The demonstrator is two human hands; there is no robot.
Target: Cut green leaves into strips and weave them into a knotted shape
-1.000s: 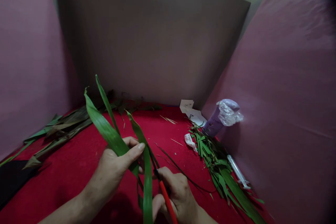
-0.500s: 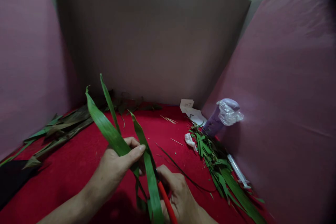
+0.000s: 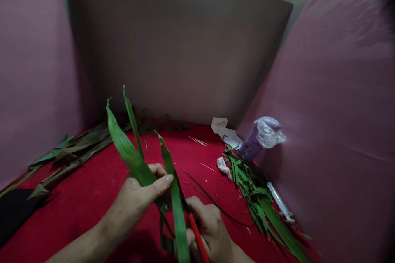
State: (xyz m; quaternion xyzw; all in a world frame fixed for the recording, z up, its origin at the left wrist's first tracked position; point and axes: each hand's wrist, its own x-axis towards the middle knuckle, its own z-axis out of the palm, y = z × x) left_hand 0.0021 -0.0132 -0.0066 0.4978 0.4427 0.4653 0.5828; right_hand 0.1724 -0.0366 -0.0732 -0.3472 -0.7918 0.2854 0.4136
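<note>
Long green leaves (image 3: 129, 154) fan upward from my left hand (image 3: 145, 193), which is closed on them. Its thumb presses against a narrower leaf strip (image 3: 177, 205) that hangs down in front of my right hand (image 3: 210, 226). That right hand is wrapped round scissors with red handles (image 3: 197, 236). The dark blades lie along the right side of the strip, partly behind it, so I cannot tell whether they touch it. Below my left hand, dark stem and leaf ends dangle over the red cloth (image 3: 83, 201).
To the right lie a heap of cut leaves (image 3: 256, 197), a syringe (image 3: 280, 201), a crumpled tissue (image 3: 224, 167) and a purple container (image 3: 249, 141) with clear plastic over it. White papers (image 3: 230, 136) and thin sticks (image 3: 198, 141) are farther back. Dried leaves (image 3: 77, 152) line the left wall.
Both hands have shifted slightly right and down, and the leaves and scissors have moved with them. The grips look the same.
</note>
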